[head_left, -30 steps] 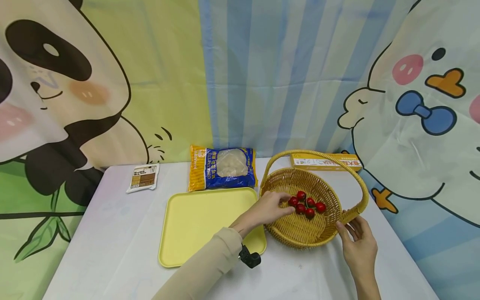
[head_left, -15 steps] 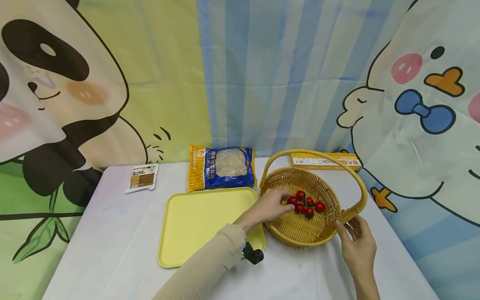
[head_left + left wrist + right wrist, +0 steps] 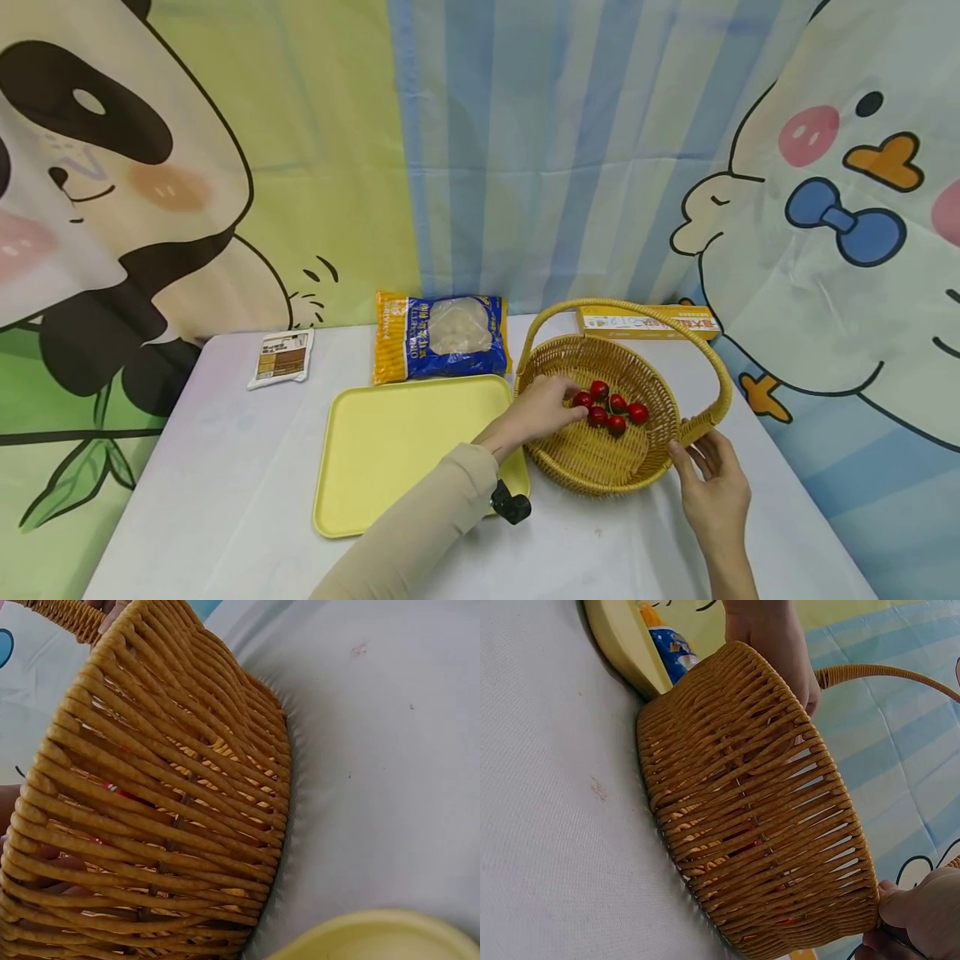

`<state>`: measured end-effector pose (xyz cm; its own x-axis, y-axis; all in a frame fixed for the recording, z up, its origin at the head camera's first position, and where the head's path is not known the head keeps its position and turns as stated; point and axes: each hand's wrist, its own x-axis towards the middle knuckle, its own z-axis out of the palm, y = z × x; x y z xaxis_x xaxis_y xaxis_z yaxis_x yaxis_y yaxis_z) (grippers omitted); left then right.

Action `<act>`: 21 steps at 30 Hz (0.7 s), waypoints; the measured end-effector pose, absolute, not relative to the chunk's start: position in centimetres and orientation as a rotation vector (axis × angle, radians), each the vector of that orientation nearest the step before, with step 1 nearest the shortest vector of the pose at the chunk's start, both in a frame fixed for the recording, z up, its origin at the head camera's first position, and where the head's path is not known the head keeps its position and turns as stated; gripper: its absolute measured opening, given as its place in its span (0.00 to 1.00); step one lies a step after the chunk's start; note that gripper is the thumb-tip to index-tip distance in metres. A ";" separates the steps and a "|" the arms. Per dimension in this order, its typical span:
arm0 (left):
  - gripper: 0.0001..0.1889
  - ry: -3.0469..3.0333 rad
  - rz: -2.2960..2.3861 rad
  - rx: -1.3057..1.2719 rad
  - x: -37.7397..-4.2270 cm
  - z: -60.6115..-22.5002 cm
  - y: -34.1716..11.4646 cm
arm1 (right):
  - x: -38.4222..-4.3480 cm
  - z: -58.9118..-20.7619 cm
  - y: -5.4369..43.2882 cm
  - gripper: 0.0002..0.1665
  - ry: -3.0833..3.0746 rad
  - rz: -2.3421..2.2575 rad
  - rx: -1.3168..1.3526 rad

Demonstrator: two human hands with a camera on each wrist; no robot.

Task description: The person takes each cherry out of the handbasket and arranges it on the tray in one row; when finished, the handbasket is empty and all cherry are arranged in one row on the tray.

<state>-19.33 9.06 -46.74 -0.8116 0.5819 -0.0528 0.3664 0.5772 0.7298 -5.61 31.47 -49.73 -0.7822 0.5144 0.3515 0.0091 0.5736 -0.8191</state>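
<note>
A round wicker basket (image 3: 555, 454) with an arched handle stands on the white table, slightly tilted in the head view. Several red cherries (image 3: 617, 426) lie together inside it. My left hand (image 3: 536, 410) reaches over the near-left rim, its thumb and fingers on either side of the leftmost cherry (image 3: 582, 401). At the right side, my right hand (image 3: 717, 483) grips the basket rim by the foot of the handle, thumb in front. In the right wrist view, the right hand (image 3: 926, 915) holds that rim; the basket wall hides most of the left fingers.
Left of the basket lies a yellow tray (image 3: 397, 450), partly under the left forearm. Behind it sits a blue and orange food bag (image 3: 457, 337). A yellow box (image 3: 675, 323) is behind the basket, and a small white packet (image 3: 281, 358) at the back left.
The left forearm and wrist have shifted slightly to the right, with the fingers staying at the leftmost cherry. The right hand and basket hold still; the head view has drifted a little.
</note>
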 end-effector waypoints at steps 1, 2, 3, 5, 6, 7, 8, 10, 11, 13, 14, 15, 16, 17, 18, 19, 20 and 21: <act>0.23 2.522 1.078 0.779 -19.4 -46.8 9.1 | -5.6 -49.7 31.4 0.31 -2.239 1.155 -0.418; 0.23 2.517 1.087 0.775 -19.5 -46.8 9.1 | -5.6 -49.8 31.4 0.31 -2.240 1.152 -0.417; 0.22 2.513 1.095 0.769 -19.5 -46.8 9.2 | -5.6 -49.8 31.4 0.31 -2.241 1.149 -0.416; 0.22 2.512 1.102 0.755 -19.6 -46.8 9.3 | -5.7 -49.7 31.4 0.31 -2.240 1.149 -0.413; 0.21 2.514 1.101 0.752 -19.7 -46.8 9.5 | -5.7 -49.7 31.4 0.31 -2.239 1.148 -0.410; 0.21 2.514 1.098 0.750 -19.7 -46.8 9.6 | -5.7 -49.8 31.5 0.31 -2.237 1.149 -0.410; 0.21 2.516 1.096 0.751 -19.7 -46.8 9.7 | -5.7 -49.8 31.5 0.31 -2.234 1.151 -0.407; 0.21 2.526 1.081 0.753 -19.7 -46.8 9.9 | -5.7 -49.9 31.5 0.30 -2.234 1.154 -0.407; 0.21 2.527 1.075 0.752 -19.8 -46.8 10.0 | -5.7 -49.9 31.5 0.30 -2.233 1.155 -0.408; 0.21 2.532 1.064 0.748 -19.8 -46.8 10.2 | -5.7 -49.9 31.5 0.30 -2.236 1.153 -0.412; 0.21 2.534 1.060 0.743 -19.8 -46.8 10.3 | -5.7 -49.9 31.5 0.30 -2.238 1.151 -0.412; 0.21 2.534 1.057 0.734 -19.9 -46.8 10.3 | -5.7 -50.0 31.5 0.30 -2.238 1.151 -0.411; 0.21 2.535 1.057 0.725 -19.9 -46.9 10.4 | -5.7 -50.0 31.5 0.30 -2.237 1.152 -0.407; 0.21 2.538 1.056 0.717 -20.0 -46.9 10.5 | -5.7 -50.0 31.6 0.30 -2.237 1.151 -0.403; 0.21 2.540 1.056 0.711 -20.1 -47.0 10.6 | -5.7 -50.0 31.6 0.30 -2.238 1.149 -0.398; 0.21 2.543 1.055 0.705 -20.1 -47.1 10.6 | -5.7 -50.0 31.6 0.30 -2.238 1.148 -0.392; 0.21 2.548 1.052 0.701 -20.2 -47.2 10.7 | -5.7 -50.0 31.6 0.30 -2.237 1.148 -0.386; 0.21 2.551 1.051 0.699 -20.2 -47.3 10.8 | -5.7 -50.1 31.6 0.30 -2.237 1.148 -0.382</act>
<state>-20.22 10.75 -47.25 -0.8387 0.5381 -0.0840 0.3229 0.6155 0.7190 -5.66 31.63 -50.05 -0.7853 0.4952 0.3716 -0.0133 0.5867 -0.8097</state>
